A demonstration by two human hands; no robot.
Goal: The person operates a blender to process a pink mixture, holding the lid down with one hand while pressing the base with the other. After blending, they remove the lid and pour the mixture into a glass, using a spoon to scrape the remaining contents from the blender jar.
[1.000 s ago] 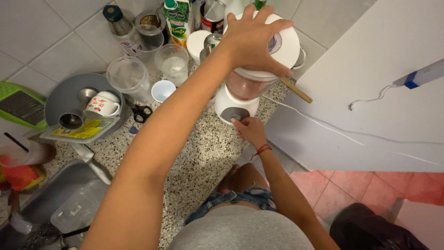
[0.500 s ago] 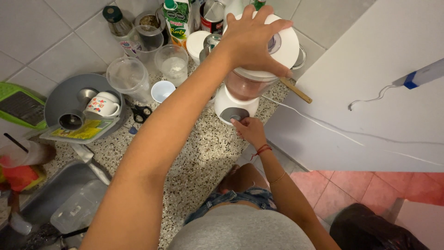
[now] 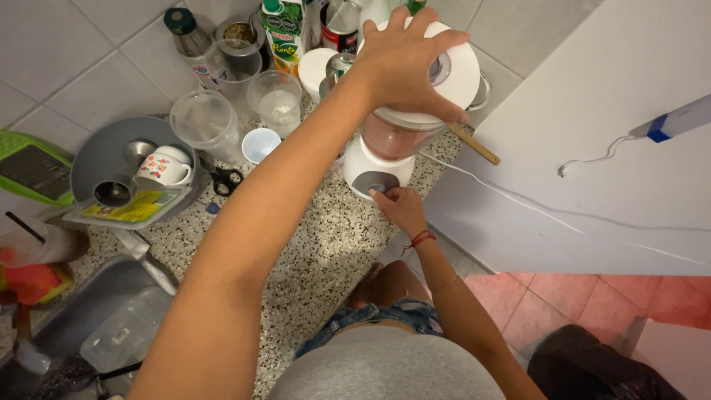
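Observation:
A white blender stands on the speckled countertop (image 3: 311, 252). Its jar (image 3: 396, 137) holds a pinkish mix. My left hand (image 3: 404, 63) lies spread on the white lid (image 3: 463, 78) and presses down on it. At the front of the white base (image 3: 355, 159), my right hand (image 3: 402, 210) has its fingers on the grey dial (image 3: 374, 181). A red string bracelet is on that wrist.
A wooden handle (image 3: 474, 146) sticks out behind the blender, and a white cord (image 3: 518, 200) runs off to the right. Left of it sit a small bowl (image 3: 261, 143), clear plastic containers (image 3: 204, 118), scissors (image 3: 226, 179), a grey bowl (image 3: 100, 152) with a mug (image 3: 163, 167), and a sink (image 3: 89, 318).

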